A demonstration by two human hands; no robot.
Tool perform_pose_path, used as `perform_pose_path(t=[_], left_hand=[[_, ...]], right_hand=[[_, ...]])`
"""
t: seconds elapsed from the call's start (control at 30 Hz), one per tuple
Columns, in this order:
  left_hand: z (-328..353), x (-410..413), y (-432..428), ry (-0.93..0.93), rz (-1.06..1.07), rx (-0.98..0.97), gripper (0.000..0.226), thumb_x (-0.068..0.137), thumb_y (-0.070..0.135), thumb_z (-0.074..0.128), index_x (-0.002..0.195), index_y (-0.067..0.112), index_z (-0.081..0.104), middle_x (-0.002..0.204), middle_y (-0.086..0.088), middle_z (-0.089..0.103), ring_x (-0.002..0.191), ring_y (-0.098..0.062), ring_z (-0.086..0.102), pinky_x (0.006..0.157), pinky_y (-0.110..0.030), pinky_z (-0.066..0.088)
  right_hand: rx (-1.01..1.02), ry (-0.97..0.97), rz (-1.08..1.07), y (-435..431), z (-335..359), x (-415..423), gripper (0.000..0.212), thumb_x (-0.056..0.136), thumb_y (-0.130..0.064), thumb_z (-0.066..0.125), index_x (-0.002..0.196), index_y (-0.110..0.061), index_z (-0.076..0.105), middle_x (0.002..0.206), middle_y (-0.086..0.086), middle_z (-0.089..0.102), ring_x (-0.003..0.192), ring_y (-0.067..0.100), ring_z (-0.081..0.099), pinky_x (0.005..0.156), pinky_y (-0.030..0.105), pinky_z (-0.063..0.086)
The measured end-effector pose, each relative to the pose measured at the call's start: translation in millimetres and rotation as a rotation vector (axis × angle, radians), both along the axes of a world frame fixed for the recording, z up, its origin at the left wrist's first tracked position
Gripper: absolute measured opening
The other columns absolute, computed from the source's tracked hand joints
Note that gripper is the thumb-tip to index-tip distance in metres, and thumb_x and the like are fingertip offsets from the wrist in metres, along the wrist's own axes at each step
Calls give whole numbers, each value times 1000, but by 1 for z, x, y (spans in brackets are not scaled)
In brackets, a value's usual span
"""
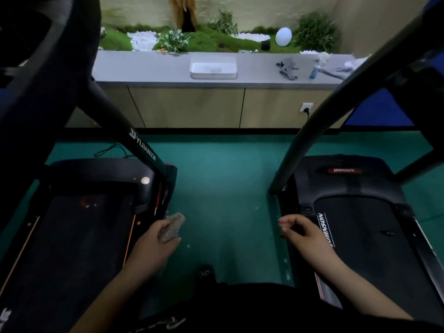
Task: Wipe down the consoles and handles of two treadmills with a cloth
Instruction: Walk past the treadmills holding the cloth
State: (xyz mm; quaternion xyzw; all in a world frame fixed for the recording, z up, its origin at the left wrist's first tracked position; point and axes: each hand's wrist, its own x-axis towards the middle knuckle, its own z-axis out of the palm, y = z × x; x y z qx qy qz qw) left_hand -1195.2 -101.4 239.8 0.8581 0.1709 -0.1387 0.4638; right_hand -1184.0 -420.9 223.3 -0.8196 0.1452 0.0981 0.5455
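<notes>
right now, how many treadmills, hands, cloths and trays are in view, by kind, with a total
treadmills: 2 (left treadmill, right treadmill)
hands: 2 (left hand, right hand)
cloths: 1 (cloth, gripped by the left hand)
trays: 1 (white tray)
total: 6

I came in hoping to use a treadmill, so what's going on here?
A person stands on the green floor between two treadmills, the Yijian treadmill on their left and the Johnson treadmill on their right. Their left hand grips a folded grey cloth; the right hand hangs loosely curled, holding nothing. Neither hand appears to touch a machine.
</notes>
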Motion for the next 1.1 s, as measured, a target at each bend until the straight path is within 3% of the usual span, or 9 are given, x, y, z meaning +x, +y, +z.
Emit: perform_pose_path(t=[0.13, 0.37, 0.57, 0.77, 0.93, 1.1], left_hand=[[6, 86, 14, -19, -28, -4, 35, 80, 9, 73, 104, 27, 53, 96, 5, 61, 90, -12, 58, 77, -22, 38], [7, 218, 10, -7, -116, 18, 34, 81, 13, 72, 111, 21, 58, 100, 3, 61, 91, -15, 58, 76, -22, 38], [-5, 330, 2, 12, -100, 11, 32, 81, 12, 72, 105, 25, 55, 95, 6, 62, 80, -2, 57, 62, -5, 36], [4, 456, -10, 20, -89, 43, 34, 79, 13, 73, 107, 26, 57, 104, 5, 63, 87, -8, 58, 74, -20, 39], [18, 548, -20, -45, -52, 46, 32, 81, 7, 70, 105, 21, 53, 104, 1, 58, 90, -12, 54, 63, -12, 36], [14, 628, -9, -15, -21, 95, 33, 81, 10, 71, 110, 17, 58, 102, 1, 60, 89, -14, 55, 69, -16, 33]], right_hand=[[17, -23, -58, 22, 9, 72, 22, 84, 4, 63, 91, -17, 66, 97, 13, 69, 91, 25, 65, 87, 32, 49], [30, 27, -153, 22, 6, 178, 19, 85, 1, 63, 95, -15, 67, 96, 11, 71, 94, 27, 66, 89, 39, 50], [19, 46, -146, 8, 1, 303, 18, 85, 2, 62, 95, -13, 66, 98, 11, 69, 87, 18, 63, 78, 22, 48], [30, 22, -111, -10, 11, 449, 26, 85, 0, 62, 86, -26, 64, 99, 7, 69, 84, 19, 64, 82, 34, 50], [11, 36, -37, -15, 24, 548, 21, 87, -6, 61, 90, -26, 63, 99, -1, 68, 87, 17, 66, 77, 31, 49], [25, 57, -35, -6, 24, 625, 19, 89, -5, 59, 91, -24, 63, 101, 1, 67, 91, 22, 65, 78, 34, 50]])
